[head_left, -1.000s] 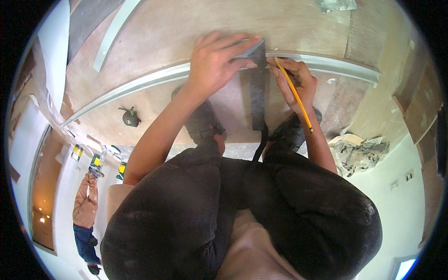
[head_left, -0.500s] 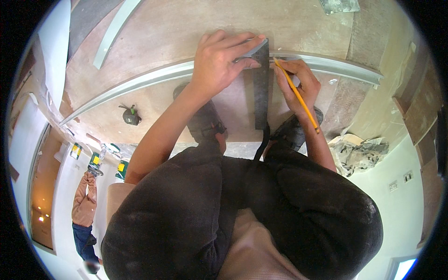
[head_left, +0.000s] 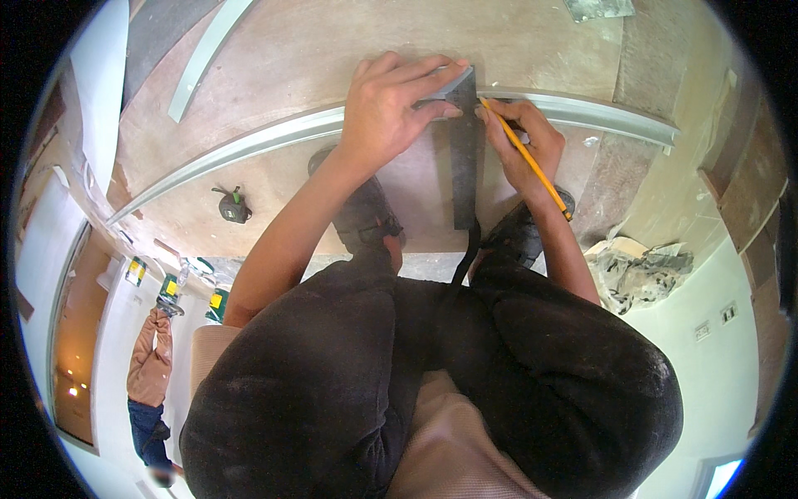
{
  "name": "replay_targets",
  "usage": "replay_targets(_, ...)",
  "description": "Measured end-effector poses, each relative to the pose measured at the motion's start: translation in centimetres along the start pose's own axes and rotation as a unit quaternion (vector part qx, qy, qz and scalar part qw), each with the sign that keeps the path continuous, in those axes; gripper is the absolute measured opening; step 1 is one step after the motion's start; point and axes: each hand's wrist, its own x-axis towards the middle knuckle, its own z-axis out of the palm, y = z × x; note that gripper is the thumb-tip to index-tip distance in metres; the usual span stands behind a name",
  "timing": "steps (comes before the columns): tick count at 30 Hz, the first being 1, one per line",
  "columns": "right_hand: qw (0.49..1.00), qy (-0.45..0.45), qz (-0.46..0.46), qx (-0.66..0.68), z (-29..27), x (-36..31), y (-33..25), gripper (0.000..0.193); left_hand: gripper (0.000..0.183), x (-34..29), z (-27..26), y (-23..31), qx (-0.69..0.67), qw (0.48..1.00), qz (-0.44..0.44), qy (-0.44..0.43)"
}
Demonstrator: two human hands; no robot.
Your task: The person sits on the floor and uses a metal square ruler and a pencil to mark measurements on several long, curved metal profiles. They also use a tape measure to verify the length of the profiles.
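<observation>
My left hand (head_left: 391, 104) presses down on the head of a dark metal square (head_left: 464, 158) laid across a long pale metal channel (head_left: 249, 150). The square's blade runs back toward my knees. My right hand (head_left: 524, 145) holds a yellow pencil (head_left: 524, 158) with its tip against the blade's right edge, right at the channel. Both hands sit close together on the brown board (head_left: 316, 50) under the channel.
My dark trousers and shoes (head_left: 366, 216) fill the lower middle. A small dark tool (head_left: 231, 206) lies on the board at left. Another pale strip (head_left: 204, 58) lies upper left. Crumpled paper (head_left: 640, 270) sits at right. Another person (head_left: 150, 374) stands at lower left.
Both hands and the square stay nearly still. The pencil tip has shifted slightly along the blade's edge.
</observation>
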Motion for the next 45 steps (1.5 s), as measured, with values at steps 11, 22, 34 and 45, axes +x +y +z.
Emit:
replay_targets(11,0.999,-0.004,0.046,0.028,0.0,0.2,0.0,0.019,0.063,-0.1,0.0,0.0,-0.005,1.0,-0.009,-0.001)
replay_targets(22,0.994,-0.013,0.081,0.066,-0.3,-0.3,0.5,0.019,0.063,0.0,0.0,0.1,-0.006,1.0,-0.01,-0.002)
replay_targets(34,0.991,-0.011,0.087,0.099,-0.2,-0.1,-0.1,0.02,0.063,-0.1,-0.1,0.0,-0.009,1.0,-0.012,-0.008)
replay_targets(45,0.995,-0.017,0.072,0.064,-0.4,0.1,-0.2,0.018,0.064,-0.1,0.0,0.0,-0.003,1.0,-0.009,-0.004)
